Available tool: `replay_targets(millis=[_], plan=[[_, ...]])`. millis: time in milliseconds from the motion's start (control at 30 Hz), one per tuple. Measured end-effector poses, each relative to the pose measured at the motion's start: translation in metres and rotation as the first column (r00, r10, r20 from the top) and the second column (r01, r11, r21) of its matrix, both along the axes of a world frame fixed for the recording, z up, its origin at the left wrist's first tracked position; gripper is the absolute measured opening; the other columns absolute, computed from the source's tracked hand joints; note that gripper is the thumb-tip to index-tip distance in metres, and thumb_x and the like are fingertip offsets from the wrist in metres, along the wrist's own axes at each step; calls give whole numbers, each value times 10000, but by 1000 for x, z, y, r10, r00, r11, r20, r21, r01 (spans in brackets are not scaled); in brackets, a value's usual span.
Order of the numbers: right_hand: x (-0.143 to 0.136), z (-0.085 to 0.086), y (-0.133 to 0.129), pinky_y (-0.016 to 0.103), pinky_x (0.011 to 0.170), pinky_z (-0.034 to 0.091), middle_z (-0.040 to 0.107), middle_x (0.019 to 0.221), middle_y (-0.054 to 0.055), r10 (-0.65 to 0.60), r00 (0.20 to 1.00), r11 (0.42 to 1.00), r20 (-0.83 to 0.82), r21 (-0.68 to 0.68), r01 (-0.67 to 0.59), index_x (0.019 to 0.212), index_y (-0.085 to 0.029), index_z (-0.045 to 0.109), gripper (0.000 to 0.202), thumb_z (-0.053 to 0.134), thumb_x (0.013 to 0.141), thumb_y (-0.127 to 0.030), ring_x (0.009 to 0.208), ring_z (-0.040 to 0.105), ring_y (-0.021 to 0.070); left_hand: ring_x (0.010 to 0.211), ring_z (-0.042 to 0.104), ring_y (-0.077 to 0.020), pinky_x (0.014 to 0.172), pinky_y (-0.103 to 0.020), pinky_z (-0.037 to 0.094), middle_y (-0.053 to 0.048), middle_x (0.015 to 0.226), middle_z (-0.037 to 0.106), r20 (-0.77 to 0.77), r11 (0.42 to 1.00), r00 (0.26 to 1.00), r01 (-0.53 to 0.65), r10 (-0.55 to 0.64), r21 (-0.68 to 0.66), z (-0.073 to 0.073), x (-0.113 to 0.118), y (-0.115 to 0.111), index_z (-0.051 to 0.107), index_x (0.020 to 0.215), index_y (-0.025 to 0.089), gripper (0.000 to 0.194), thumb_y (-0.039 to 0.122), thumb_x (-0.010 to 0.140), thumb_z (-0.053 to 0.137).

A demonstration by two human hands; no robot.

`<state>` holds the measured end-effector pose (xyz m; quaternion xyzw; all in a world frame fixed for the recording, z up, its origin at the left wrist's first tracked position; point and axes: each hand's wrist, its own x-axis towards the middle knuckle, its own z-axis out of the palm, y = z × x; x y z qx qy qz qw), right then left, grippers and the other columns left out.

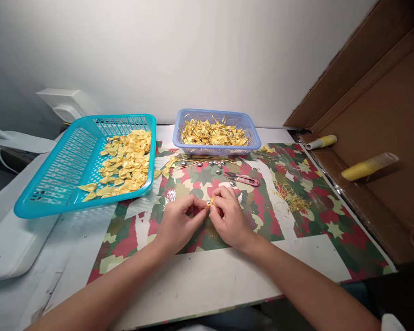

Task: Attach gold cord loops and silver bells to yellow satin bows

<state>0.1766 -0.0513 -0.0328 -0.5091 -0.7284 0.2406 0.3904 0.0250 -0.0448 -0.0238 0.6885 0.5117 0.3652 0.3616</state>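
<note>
Where fingers (224,203) meet, seemingly a yellow bow (212,201)

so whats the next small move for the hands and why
Probably a gentle tightening of the yellow ribbon piece around the small silver piece: the left hand and right hand pinch them from either side, while the snips lie beyond, untouched.

Bare along both forearms: left forearm (113,276) and right forearm (296,273) slim, smooth, narrowing gradually towards the wrists. Left hand (177,223) and right hand (232,220) equally bare, with slender fingers and gently rounded knuckles. Beside the right forearm, at the bottom edge, a small white patch (392,322), too cut off to tell whether sleeve or not.
</note>
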Motion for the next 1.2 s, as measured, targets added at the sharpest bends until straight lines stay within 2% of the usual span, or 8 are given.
replay_targets(millis=[367, 600, 733, 867, 1000, 1200], plan=[[9, 11, 1, 343, 807, 381, 547, 853, 23, 88, 996, 996, -32, 6, -87, 626, -196, 427, 223, 514, 822, -136, 862, 477, 176, 595, 595, -132, 524, -232, 427, -8, 680, 699, -5, 998, 999, -42, 42, 41, 0, -5, 3, 672, 735, 174, 79, 229, 773, 630], [17, 14, 4, 366, 835, 398, 595, 895, 24, 160, 986, 986, -45, 44, -158, 699, -211, 483, 196, 671, 753, -223, 880, 533, 194, 567, 559, -111, 509, -220, 406, 8, 663, 677, 32, 996, 997, -74, 73, 44, -1, -6, 5, 669, 730, 182, 73, 235, 776, 647], [21, 14, 7, 349, 795, 415, 632, 833, 2, 137, 988, 986, -68, 101, -129, 784, -226, 502, 242, 737, 738, -259, 799, 560, 178, 571, 560, -115, 501, -220, 400, 12, 644, 664, 61, 996, 995, -80, 78, 27, 0, -6, 5, 668, 731, 187, 75, 242, 780, 651], [19, 11, 6, 342, 749, 440, 642, 842, 5, 96, 994, 988, -56, 126, -89, 844, -236, 522, 349, 807, 665, -325, 792, 564, 187, 566, 561, -113, 508, -222, 400, 17, 630, 662, 65, 997, 995, -75, 72, 36, 1, -6, 4, 666, 722, 188, 71, 224, 781, 647], [18, 9, 6, 336, 723, 451, 643, 809, 4, 92, 995, 981, -42, 177, -83, 846, -234, 531, 302, 784, 699, -312, 765, 562, 180, 569, 563, -111, 493, -216, 392, 11, 661, 686, 43, 995, 996, -75, 73, 71, 1, -6, 4, 666, 718, 188, 55, 203, 768, 649], [18, 10, 6, 349, 735, 454, 650, 810, 6, 82, 996, 980, -35, 183, -74, 853, -231, 543, 307, 790, 689, -308, 760, 569, 182, 571, 574, -113, 492, -214, 401, 5, 672, 702, 27, 991, 997, -74, 72, 111, 1, -5, 4, 659, 707, 185, 55, 186, 761, 650]])
